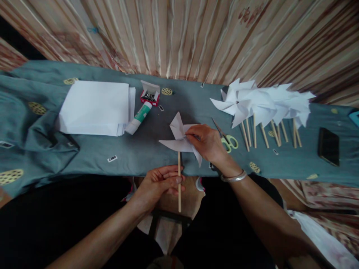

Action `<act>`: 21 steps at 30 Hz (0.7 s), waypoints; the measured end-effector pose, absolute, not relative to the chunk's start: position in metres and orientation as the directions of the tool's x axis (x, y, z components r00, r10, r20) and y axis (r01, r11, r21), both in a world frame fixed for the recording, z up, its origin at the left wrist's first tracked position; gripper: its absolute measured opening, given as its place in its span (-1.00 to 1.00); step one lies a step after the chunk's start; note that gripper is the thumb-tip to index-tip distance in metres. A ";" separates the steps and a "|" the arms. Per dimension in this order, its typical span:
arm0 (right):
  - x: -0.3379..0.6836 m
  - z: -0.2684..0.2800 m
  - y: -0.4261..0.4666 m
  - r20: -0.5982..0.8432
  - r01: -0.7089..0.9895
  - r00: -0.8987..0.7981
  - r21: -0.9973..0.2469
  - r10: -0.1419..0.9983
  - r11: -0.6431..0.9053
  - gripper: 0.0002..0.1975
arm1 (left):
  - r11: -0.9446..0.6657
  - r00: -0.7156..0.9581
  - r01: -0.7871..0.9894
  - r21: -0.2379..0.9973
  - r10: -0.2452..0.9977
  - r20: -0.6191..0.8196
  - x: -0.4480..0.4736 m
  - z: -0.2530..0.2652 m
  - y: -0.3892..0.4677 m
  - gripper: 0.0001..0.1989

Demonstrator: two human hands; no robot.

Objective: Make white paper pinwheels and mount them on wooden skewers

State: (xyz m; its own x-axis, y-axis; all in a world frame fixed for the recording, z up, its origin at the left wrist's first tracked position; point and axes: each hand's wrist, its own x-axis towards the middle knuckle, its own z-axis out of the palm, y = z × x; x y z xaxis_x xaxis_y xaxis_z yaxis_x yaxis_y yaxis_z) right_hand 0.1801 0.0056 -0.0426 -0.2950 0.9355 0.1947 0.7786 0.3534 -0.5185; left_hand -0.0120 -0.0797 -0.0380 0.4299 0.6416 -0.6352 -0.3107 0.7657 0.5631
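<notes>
A white paper pinwheel (177,129) on a thin wooden stick (179,162) is held in front of me, over the near part of the cloth. My left hand (161,183) is closed around the lower stick, thumb on top, with the stick's end poking out below. At the pinwheel's centre, my right hand (206,144) pinches with thumb and finger; whether a pin sits between them is hidden. Green-handled scissors (229,142) lie just beyond my right wrist.
A stack of white paper (95,108) lies left, beside a glue stick (139,118) and an open red box (150,95) of small metal pieces. Several finished pinwheels (263,101) overlap at the right, near a black phone (328,146). A green cloth (92,157) covers the table; a curtain hangs behind.
</notes>
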 end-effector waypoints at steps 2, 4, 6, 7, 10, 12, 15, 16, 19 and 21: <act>0.180 -0.043 0.005 0.209 0.786 -0.320 -0.487 0.924 0.382 -0.84 | 0.767 0.427 -0.307 0.563 0.640 -0.639 -0.012 -0.038 -0.080 -0.63; 0.180 -0.043 0.004 0.214 0.791 -0.347 -0.457 0.913 0.408 -0.81 | 0.767 0.427 -0.308 0.562 0.640 -0.639 -0.013 -0.038 -0.080 -0.64; 0.179 -0.043 0.003 0.213 0.798 -0.367 -0.427 0.905 0.425 -0.79 | 0.768 0.430 -0.310 0.560 0.639 -0.638 -0.013 -0.038 -0.081 -0.64; 0.179 -0.043 0.003 0.212 0.803 -0.375 -0.413 0.903 0.430 -0.77 | 0.769 0.432 -0.311 0.558 0.638 -0.638 -0.013 -0.038 -0.081 -0.64; 0.179 -0.042 0.001 0.209 0.817 -0.383 -0.379 0.900 0.435 -0.75 | 0.771 0.438 -0.314 0.554 0.635 -0.636 -0.013 -0.037 -0.081 -0.63; 0.178 -0.042 0.001 0.215 0.824 -0.380 -0.362 0.900 0.435 -0.75 | 0.771 0.437 -0.317 0.553 0.636 -0.636 -0.013 -0.037 -0.080 -0.61; 0.177 -0.043 0.000 0.224 0.831 -0.379 -0.346 0.898 0.437 -0.75 | 0.772 0.437 -0.319 0.550 0.634 -0.638 -0.012 -0.036 -0.080 -0.63; 0.177 -0.043 0.000 0.226 0.831 -0.380 -0.343 0.897 0.438 -0.75 | 0.772 0.439 -0.321 0.548 0.634 -0.637 -0.012 -0.035 -0.079 -0.64; 0.177 -0.045 -0.001 0.233 0.825 -0.385 -0.347 0.893 0.446 -0.76 | 0.773 0.441 -0.325 0.545 0.634 -0.636 -0.013 -0.035 -0.079 -0.64; 0.178 -0.045 -0.001 0.239 0.819 -0.389 -0.352 0.890 0.453 -0.75 | 0.774 0.439 -0.324 0.544 0.632 -0.638 -0.013 -0.036 -0.080 -0.64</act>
State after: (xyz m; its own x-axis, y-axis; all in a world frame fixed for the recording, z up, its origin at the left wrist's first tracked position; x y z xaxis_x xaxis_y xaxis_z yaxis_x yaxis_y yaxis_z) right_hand 0.1776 -0.0013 -0.0451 -0.3894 0.8896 0.2387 0.8191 0.4530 -0.3520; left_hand -0.0127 -0.0795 -0.0356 0.4390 0.6322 -0.6384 -0.3239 0.7742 0.5438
